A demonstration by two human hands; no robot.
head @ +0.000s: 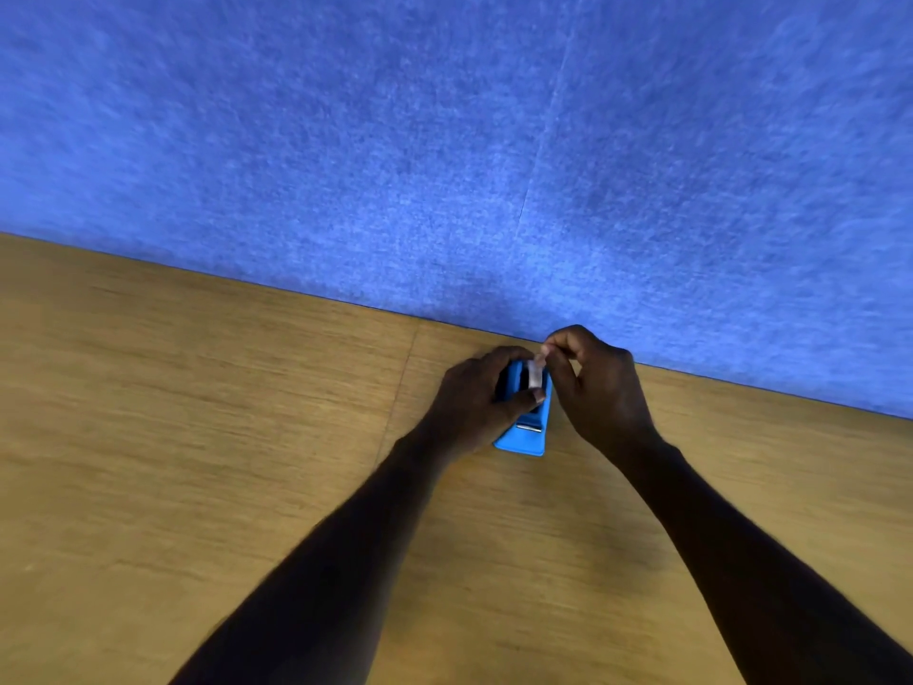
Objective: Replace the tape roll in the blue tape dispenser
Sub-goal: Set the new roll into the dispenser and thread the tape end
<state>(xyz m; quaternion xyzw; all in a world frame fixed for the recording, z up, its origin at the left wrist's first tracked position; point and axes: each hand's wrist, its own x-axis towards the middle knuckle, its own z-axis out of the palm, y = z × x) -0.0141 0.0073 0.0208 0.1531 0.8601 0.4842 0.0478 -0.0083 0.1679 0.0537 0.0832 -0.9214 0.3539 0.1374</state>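
Our left hand (474,393) clamps the blue tape dispenser (524,437) on the wooden table (197,437), while just beside that hold our right hand (588,383) pinches the tape end (537,362).

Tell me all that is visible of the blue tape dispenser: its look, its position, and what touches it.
The blue tape dispenser looks like smooth bright plastic and rests on the wooden table near the blue wall. A metallic cutter strip sits at its near end. The left hand grips its body from the left side; the right hand pinches a pale strip of tape above it. Its far part is hidden.
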